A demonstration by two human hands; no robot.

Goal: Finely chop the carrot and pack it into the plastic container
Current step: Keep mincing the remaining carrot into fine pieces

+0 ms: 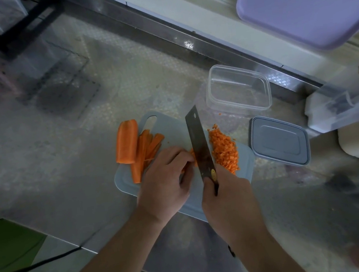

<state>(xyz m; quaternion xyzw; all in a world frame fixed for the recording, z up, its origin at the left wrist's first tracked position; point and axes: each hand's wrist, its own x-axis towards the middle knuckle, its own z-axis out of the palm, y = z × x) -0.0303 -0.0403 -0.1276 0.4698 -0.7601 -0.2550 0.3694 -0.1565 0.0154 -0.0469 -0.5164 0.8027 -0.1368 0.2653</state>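
We have our right hand (225, 195) wrapped firmly round the handle of the cleaver (200, 142), blade down on the cutting board (173, 132), while our left hand (167, 171) curls its fingers over the carrot strips (192, 154) just left of the blade, likely to keep fingertips tucked clear. The diced carrot (225, 150) piles just right of the blade (pushed aside, we judge), uncut carrot pieces (136, 148) wait beyond the left grip, and the plastic container (237, 87) stands open beyond the blade tip, unfilled, its lid (279, 141) on the desk (63, 162).
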